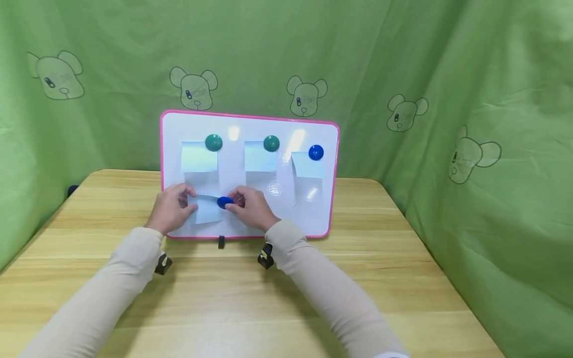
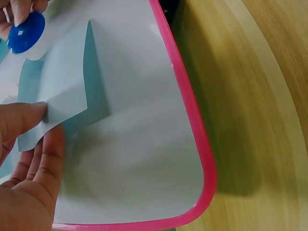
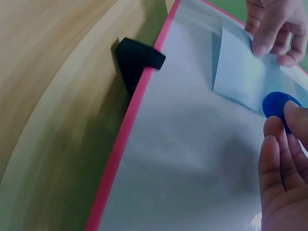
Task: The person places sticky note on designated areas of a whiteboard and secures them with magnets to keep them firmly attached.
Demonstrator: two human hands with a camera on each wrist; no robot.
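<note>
My left hand (image 1: 172, 208) pinches the left edge of a pale blue paper note (image 2: 65, 79) between thumb and fingers, against the lower left of a pink-framed whiteboard (image 1: 277, 214). The note's free corner stands off the board and casts a shadow. My right hand (image 1: 252, 206) holds a round blue magnet (image 3: 276, 105) between thumb and fingertips, at the note's upper right corner. Whether the magnet touches the board cannot be told. Above, a green magnet (image 1: 213, 142) sits at the corner of another note (image 1: 197, 158).
Further right on the board are a second green magnet (image 1: 271, 143) with a note (image 1: 259, 160) and a blue magnet (image 1: 316, 152) with a note (image 1: 309, 166). A black clip (image 1: 221, 242) grips the board's bottom edge. The wooden table (image 1: 215, 308) lies before a green curtain (image 1: 250, 44).
</note>
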